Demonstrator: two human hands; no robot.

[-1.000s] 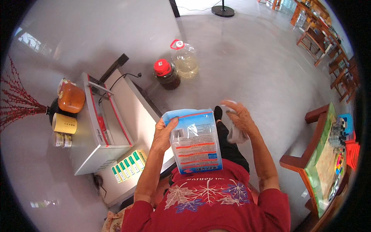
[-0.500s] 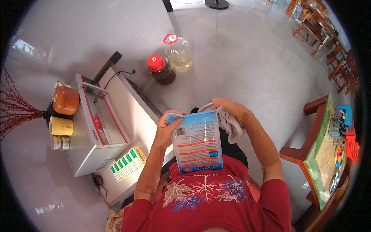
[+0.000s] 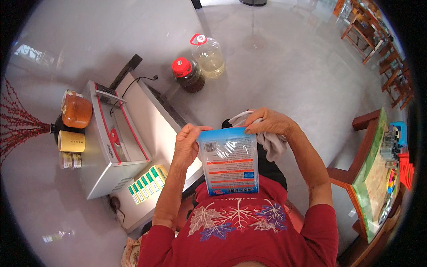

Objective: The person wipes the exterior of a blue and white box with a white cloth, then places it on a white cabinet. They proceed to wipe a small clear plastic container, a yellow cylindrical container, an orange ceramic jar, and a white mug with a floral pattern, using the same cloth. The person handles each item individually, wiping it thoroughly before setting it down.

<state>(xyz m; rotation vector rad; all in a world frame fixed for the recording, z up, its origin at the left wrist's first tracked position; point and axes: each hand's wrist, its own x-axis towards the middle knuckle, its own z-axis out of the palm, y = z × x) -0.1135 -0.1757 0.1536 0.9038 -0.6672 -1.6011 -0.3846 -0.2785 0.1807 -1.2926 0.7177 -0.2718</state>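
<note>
In front of my red shirt hangs a flat plastic pouch [image 3: 231,155], blue at its top and bottom, with printed text and orange bands. My left hand [image 3: 189,140] is closed at its upper left corner, thumb and finger pinching the edge. At the upper right corner my right hand [image 3: 271,124] grips the pouch between thumb and fingers. A light grey cloth [image 3: 275,144] is also held in the right hand and droops beside the pouch. The lower edge of the pouch lies close to my shirt.
On the left, a white cabinet [image 3: 100,164] stands on a table [image 3: 171,144] beside several green-and-white boxes [image 3: 147,184]. A red-lidded jar [image 3: 191,78] and a large plastic bottle [image 3: 211,60] stand on the floor ahead. A green-edged wooden table [image 3: 367,182] is at right.
My right hand has shifted from above the cloth onto the pouch's right corner, thumb on its top edge. My left fingers have moved slightly up and left. The pouch's top looks straighter.
</note>
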